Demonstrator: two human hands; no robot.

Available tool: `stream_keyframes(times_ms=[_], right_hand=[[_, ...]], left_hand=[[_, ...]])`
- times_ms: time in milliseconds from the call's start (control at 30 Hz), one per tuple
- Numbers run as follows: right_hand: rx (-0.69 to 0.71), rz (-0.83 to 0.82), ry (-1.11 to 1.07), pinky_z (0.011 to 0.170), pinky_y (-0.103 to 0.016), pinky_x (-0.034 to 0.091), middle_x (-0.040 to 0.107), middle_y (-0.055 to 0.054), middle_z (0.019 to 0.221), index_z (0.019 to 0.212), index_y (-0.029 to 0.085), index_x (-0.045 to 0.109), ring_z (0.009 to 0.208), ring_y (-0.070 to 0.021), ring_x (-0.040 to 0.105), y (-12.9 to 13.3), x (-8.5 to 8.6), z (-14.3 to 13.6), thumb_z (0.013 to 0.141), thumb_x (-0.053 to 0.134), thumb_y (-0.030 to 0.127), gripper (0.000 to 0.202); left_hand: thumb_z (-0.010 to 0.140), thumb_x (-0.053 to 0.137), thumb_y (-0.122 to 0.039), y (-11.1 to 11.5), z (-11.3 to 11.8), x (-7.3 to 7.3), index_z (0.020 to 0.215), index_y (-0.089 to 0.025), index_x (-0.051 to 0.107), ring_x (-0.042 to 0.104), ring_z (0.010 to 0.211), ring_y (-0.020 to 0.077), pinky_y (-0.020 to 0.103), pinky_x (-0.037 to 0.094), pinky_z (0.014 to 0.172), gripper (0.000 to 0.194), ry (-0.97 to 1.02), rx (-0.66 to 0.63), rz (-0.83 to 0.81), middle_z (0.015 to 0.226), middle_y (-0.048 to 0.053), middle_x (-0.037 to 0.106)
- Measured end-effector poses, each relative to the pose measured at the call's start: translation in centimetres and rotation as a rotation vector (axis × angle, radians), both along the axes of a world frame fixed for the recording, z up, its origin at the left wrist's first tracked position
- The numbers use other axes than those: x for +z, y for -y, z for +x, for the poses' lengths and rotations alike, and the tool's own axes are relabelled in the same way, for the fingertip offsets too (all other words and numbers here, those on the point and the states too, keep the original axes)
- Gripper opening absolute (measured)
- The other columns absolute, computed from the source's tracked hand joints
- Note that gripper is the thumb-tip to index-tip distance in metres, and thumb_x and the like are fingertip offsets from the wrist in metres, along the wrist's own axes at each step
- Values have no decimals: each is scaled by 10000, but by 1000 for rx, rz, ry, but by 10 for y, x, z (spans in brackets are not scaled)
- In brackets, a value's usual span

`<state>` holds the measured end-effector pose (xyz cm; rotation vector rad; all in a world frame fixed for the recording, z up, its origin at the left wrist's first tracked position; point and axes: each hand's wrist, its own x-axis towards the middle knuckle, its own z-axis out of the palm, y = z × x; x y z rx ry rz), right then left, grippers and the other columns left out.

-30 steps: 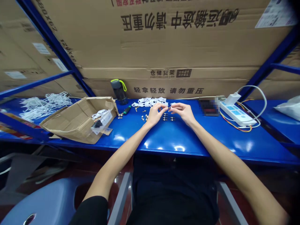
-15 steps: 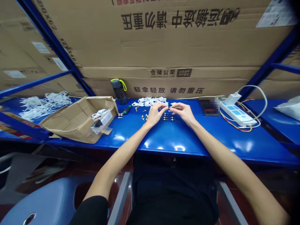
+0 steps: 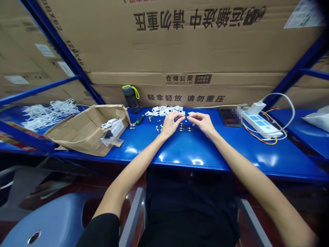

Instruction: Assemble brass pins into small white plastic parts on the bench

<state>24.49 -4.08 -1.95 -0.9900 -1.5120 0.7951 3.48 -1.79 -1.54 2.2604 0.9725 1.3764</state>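
Over the blue table [image 3: 205, 151], my left hand [image 3: 171, 124] and my right hand [image 3: 203, 123] face each other, fingertips almost meeting. Both hands are closed in a pinch on a small brass-coloured part [image 3: 186, 117] that bridges the gap between them. Just below the fingertips lie several small metal parts [image 3: 182, 127] in a column, with a few more [image 3: 190, 129] to their right. Other small parts [image 3: 157, 128] are scattered left of my left hand. White plastic pieces [image 3: 164, 110] are heaped behind it.
An open cardboard box [image 3: 74, 132] stands at the left, near white cords [image 3: 51, 113]. A green-handled screwdriver [image 3: 140, 119] and a dark bottle [image 3: 131, 99] are beside it. At the right are a dark blurred object [image 3: 230, 116] and a white power strip [image 3: 262, 125] with cables.
My right fingertips have shifted slightly right, away from my left fingertips, and more of the brass-coloured part shows between them. A small white piece now shows on the table below.
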Motion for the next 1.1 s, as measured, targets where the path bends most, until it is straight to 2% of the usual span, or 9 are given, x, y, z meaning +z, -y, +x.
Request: stream_keyframes(times_ms=[433,700,867,1100], right_hand=[[-7,25,75,588,-320,576,784,-61,943,881,223,801,839,-250,712,2,1,-1,777,816,622,413],[-11,78,190,799,-371,597,795,-53,930,915,226,817,859,-251,729,2,-1,0,844,763,598,382],[-23,102,205,838,-387,588,802,-51,937,916,232,819,854,-253,734,-1,-4,1,848,763,597,376],[-22,93,210,839,-387,592,803,-53,941,921,234,819,854,-253,729,3,0,0,850,751,625,403]], left_hand=[[967,728,-427,-3,-1,-3,965,-242,834,687,882,209,372,557,850,213,-8,-7,12,934,49,768],[969,728,-405,-6,-1,-6,979,-258,846,688,890,217,388,541,875,189,-51,-18,66,920,49,761],[986,708,-359,-5,-1,-6,1024,-237,841,678,884,212,380,531,869,184,-65,-33,64,939,57,758],[1002,674,-422,-4,-2,-5,1020,-258,835,685,901,216,388,551,893,231,-68,-43,49,963,58,762]])
